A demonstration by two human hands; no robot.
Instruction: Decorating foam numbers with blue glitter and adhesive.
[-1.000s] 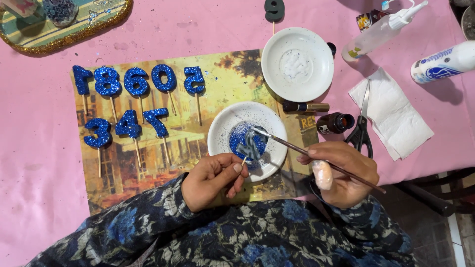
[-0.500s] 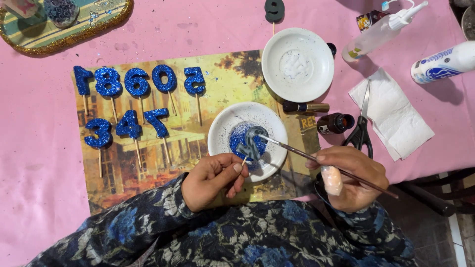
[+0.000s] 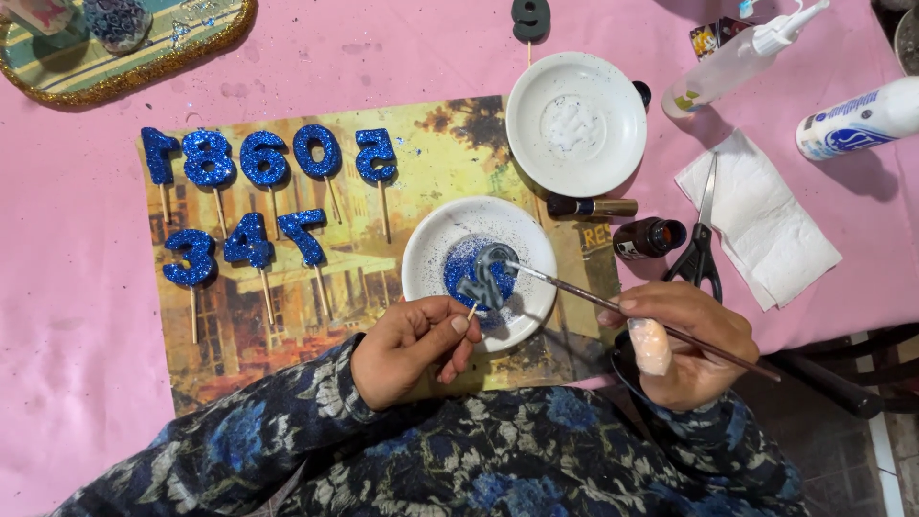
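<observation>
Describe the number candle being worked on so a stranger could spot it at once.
On the yellow picture mat sits a white plate with blue glitter. Over it the left hand holds a candle by its stick; unlike the blue glittered ones, it is grey.

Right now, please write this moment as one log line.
left hand: holds candle by stick over plate | right hand: holds brush, tip on candle | scissors: idle

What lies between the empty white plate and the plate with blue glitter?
In the head view, a short brush with a gold ferrule lies on the picture mat between the empty white plate and the glitter plate.
</observation>
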